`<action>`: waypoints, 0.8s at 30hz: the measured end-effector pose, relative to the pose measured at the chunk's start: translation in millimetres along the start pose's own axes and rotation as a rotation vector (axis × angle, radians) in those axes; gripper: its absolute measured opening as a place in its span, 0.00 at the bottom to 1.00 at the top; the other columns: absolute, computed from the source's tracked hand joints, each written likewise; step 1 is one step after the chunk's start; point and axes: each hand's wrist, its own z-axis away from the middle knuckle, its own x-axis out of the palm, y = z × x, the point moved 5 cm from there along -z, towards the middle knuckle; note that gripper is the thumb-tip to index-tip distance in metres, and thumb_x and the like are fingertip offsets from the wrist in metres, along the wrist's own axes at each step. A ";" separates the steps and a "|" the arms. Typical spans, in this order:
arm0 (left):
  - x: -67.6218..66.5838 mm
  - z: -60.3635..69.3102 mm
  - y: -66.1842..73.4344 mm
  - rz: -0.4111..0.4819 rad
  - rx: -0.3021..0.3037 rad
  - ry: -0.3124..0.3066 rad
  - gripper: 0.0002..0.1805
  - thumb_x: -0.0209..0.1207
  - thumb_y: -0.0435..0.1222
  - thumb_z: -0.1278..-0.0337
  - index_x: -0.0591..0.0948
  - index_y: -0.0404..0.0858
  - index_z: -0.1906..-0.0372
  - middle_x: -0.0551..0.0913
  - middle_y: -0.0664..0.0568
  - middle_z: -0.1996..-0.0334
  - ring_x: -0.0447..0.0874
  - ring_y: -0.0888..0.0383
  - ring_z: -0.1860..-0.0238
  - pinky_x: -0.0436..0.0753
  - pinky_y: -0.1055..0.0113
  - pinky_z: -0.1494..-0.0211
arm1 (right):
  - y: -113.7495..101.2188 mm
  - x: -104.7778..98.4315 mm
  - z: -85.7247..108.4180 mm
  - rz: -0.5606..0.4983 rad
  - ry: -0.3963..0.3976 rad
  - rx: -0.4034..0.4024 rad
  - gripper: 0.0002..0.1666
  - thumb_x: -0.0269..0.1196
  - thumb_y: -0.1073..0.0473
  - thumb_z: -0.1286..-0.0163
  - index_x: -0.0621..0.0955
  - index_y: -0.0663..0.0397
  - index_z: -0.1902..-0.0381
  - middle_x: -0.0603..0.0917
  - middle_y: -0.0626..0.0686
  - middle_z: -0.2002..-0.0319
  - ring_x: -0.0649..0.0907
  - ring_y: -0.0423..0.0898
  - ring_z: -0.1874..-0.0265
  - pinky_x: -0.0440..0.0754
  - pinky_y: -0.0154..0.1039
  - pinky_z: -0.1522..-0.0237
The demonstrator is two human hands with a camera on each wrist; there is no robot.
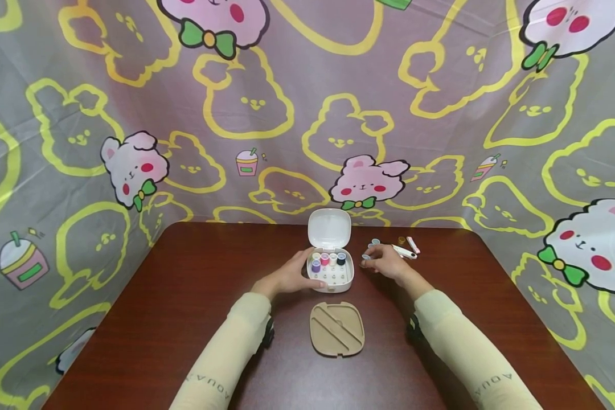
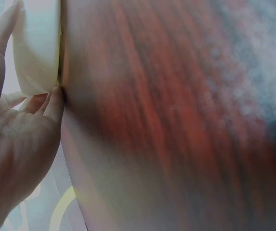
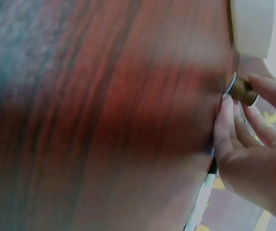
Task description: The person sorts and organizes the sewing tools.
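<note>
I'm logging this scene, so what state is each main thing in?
Lid: open, raised
Box: gripped by the left hand
Boxed spools: upright
Front pegs: bare
Held spool: pinched by the right hand
Tan tray: lying flat

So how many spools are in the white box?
5 visible: the pale spool, partly hidden, pink spool, white spool and dark spool across the back; the purple spool in front of the pale one.
</note>
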 end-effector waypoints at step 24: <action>-1.0 0.9 1.6 -0.006 -0.002 0.000 0.58 0.76 0.53 0.49 0.56 0.44 0.19 0.63 0.43 0.26 0.63 0.48 0.27 0.61 0.49 0.23 | -8.7 -1.8 15.1 -0.381 -0.062 0.060 0.24 0.60 0.69 0.26 0.72 0.84 0.38 0.78 0.72 0.44 0.87 0.41 0.57 0.84 0.40 0.46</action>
